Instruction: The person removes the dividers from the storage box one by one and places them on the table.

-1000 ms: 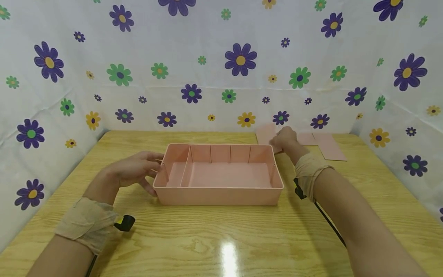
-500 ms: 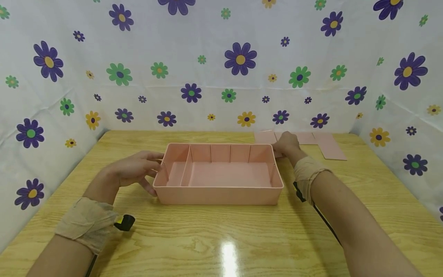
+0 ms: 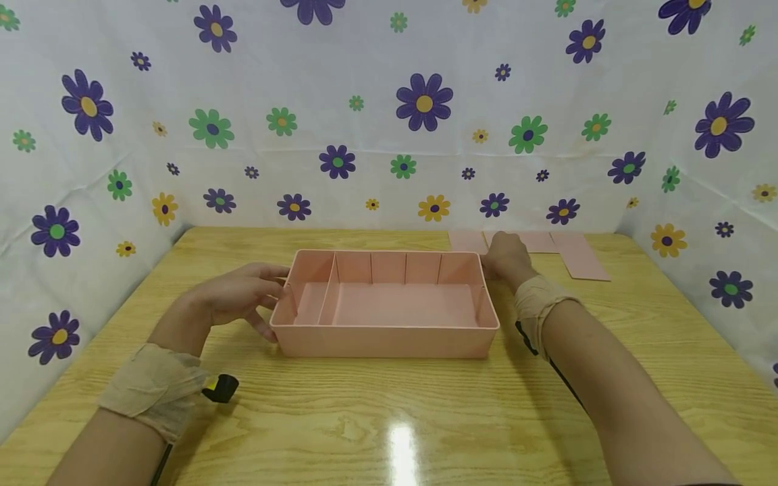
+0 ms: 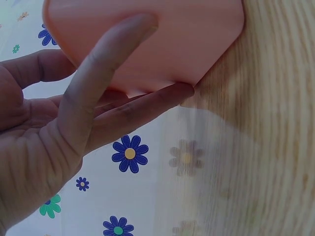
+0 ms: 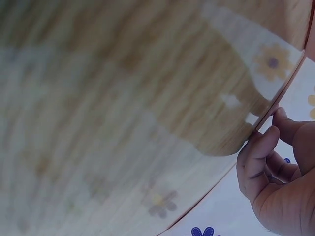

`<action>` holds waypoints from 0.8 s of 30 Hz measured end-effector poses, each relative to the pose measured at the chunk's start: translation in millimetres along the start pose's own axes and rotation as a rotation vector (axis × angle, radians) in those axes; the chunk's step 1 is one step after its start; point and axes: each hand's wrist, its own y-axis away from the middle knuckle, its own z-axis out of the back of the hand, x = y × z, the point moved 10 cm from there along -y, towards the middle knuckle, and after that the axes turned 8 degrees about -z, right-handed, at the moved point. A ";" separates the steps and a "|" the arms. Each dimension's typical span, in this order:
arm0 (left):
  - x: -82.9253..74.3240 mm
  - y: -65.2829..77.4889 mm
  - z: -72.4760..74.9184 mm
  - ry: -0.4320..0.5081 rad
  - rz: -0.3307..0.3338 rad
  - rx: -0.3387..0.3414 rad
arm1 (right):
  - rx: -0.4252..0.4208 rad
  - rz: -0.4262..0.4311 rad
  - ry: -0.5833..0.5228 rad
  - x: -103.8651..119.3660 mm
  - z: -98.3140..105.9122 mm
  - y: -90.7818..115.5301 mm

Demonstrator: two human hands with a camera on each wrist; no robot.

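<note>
"Pink, likely stiff, light plastic: from the head view, the tray (image 3: 384,342) sits on the table (image 3: 340,405), thin panels (image 3: 467,241) behind. Hold it where?"

"Both end walls."

"Left wrist?"

"Left hand (image 4: 74,123) relaxed against one end, not gripping."

"Right wrist?"

"Right hand (image 5: 283,191), fingertips curled at a thin edge; pinching, I can't tell."

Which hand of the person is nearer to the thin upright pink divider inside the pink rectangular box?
Left. The left hand is at the left end of the box, close to the divider. The right hand is farther away, by the box's far right corner.
</note>
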 end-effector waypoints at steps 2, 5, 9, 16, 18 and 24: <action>-1.0 -0.2 -0.3 0.004 0.001 0.003 | 0.000 -0.007 0.000 -1.1 0.1 -0.3; -2.2 -0.5 -0.1 0.004 0.006 0.003 | 0.012 -0.021 0.000 -2.8 -0.8 -1.7; -3.6 -1.8 0.3 0.000 0.011 0.001 | 0.027 -0.027 -0.005 -4.2 -0.9 -2.6; -0.6 -2.3 -1.5 0.014 0.035 -0.002 | 0.041 -0.018 0.003 -6.6 -2.8 -0.7; -0.2 -1.4 -1.7 0.012 0.037 -0.001 | 0.033 -0.006 0.005 -4.0 1.7 -0.6; -3.7 -0.6 1.4 0.005 0.029 -0.001 | -0.013 0.033 0.016 13.7 46.8 1.7</action>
